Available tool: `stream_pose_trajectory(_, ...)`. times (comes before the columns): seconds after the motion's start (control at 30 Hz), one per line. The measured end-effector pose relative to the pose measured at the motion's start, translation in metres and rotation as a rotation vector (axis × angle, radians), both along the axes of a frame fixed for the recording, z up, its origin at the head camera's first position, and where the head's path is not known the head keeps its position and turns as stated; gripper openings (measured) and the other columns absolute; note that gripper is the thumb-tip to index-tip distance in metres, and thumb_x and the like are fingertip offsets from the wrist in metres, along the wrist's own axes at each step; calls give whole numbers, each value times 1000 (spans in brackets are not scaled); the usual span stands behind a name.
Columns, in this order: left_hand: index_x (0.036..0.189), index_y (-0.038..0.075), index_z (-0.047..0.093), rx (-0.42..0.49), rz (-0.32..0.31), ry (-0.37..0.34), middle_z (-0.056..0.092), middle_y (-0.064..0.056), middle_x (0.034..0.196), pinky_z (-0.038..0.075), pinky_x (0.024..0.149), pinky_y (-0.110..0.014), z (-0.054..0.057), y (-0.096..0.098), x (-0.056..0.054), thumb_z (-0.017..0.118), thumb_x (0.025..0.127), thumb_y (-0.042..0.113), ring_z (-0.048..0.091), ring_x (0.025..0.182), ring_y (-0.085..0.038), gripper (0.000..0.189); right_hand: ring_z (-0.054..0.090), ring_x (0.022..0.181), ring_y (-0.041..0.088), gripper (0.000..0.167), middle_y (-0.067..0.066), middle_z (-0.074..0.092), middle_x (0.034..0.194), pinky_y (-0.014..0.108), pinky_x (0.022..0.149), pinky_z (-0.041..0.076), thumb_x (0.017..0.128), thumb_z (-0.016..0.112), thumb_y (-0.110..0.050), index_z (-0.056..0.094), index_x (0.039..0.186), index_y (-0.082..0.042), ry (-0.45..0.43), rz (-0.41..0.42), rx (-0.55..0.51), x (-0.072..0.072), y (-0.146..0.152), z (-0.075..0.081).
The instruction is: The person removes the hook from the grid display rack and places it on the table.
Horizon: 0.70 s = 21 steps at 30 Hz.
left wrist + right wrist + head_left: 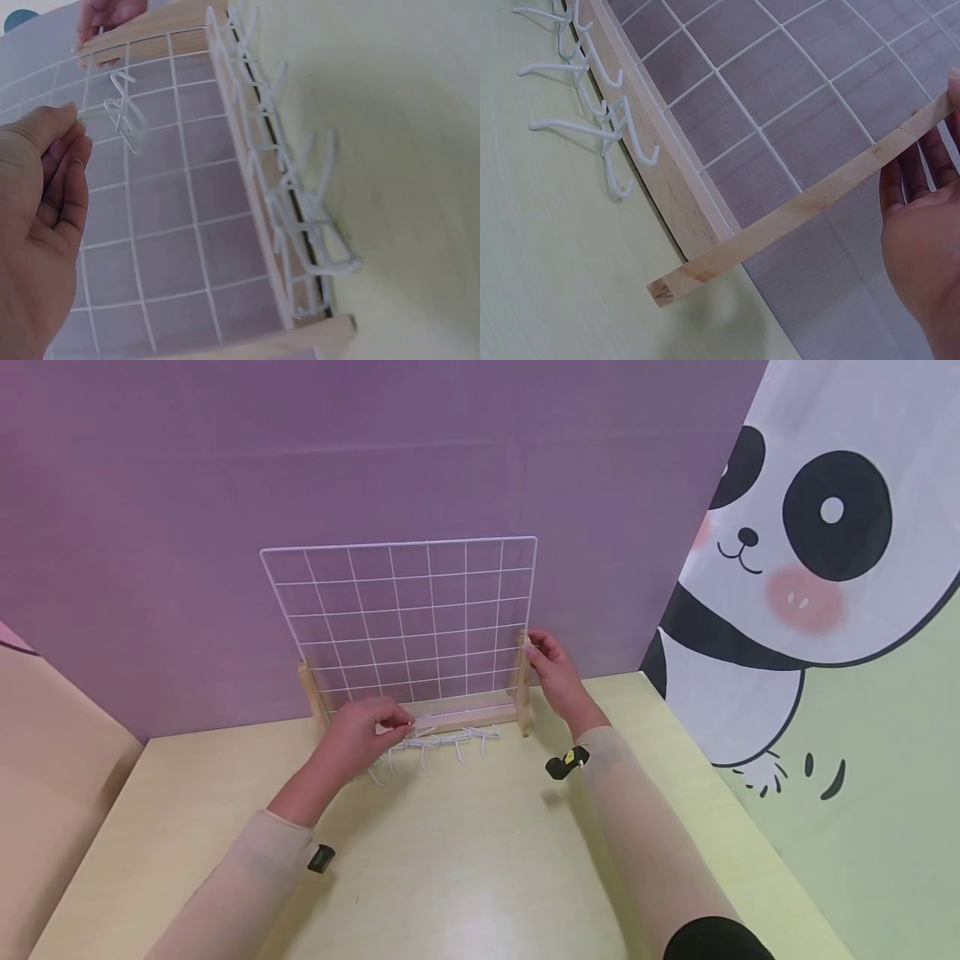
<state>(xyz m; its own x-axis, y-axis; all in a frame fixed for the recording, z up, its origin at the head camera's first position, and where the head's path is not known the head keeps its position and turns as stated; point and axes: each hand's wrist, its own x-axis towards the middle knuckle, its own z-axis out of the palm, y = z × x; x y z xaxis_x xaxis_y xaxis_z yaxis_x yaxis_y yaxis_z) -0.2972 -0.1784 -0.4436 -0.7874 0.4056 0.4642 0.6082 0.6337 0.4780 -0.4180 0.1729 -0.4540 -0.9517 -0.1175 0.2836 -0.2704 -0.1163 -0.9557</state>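
A white wire grid panel (397, 543) stands upright in a wooden stand (523, 697) at the back of the table. My left hand (363, 731) pinches a white wire hook (129, 120) between thumb and forefinger, in front of the grid's lower part. With fingers behind and thumb in front, my right hand (557, 675) grips the right upright of the stand near its top. Several more white hooks (577, 67) lie in a row along the stand's bottom bar, their prongs pointing out over the table.
The pale wooden tabletop (450, 852) stretches in front of the stand. A purple partition (420, 468) rises right behind the grid. To the right is a wall with a panda picture (832, 543).
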Motion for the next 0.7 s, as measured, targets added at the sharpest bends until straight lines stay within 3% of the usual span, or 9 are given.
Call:
stream_pose_trajectory(0.2, 99, 10, 82, -85, 2, -10, 76, 3, 95, 66, 81, -41, -16, -8, -1, 85, 94, -1, 75, 89, -18, 13, 58, 123, 15, 23, -2, 62, 126, 38, 122, 42, 116, 57, -8, 62, 138, -7, 11, 9, -8, -2, 0, -1)
stream_pose_trajectory(0.33, 96, 11, 81, -175, -13, 25, 75, 4, 92, 65, 79, -39, -26, -11, -4, 87, 92, -2, 73, 85, -16, 14, 58, 123, 14, 21, -3, 63, 126, 38, 121, 43, 116, 57, -8, 64, 135, -12, 11, 7, -9, -2, 0, -1)
stream_pose_trajectory(0.53, 92, 13, 79, -268, -40, 80, 72, 6, 89, 62, 76, -37, -33, -15, -5, 87, 91, -1, 70, 81, -13, 16, 58, 122, 15, 21, -3, 63, 124, 36, 120, 44, 115, 58, -7, 64, 135, -11, 10, 3, -16, -1, 0, -1)
stream_pose_trajectory(0.7, 93, 11, 79, -323, -60, 66, 71, 4, 89, 62, 76, -35, -37, -15, -6, 87, 92, 1, 68, 82, -14, 13, 58, 119, 14, 22, -4, 64, 123, 32, 114, 45, 115, 57, -7, 64, 136, -8, 16, 3, -29, -2, 0, -2)
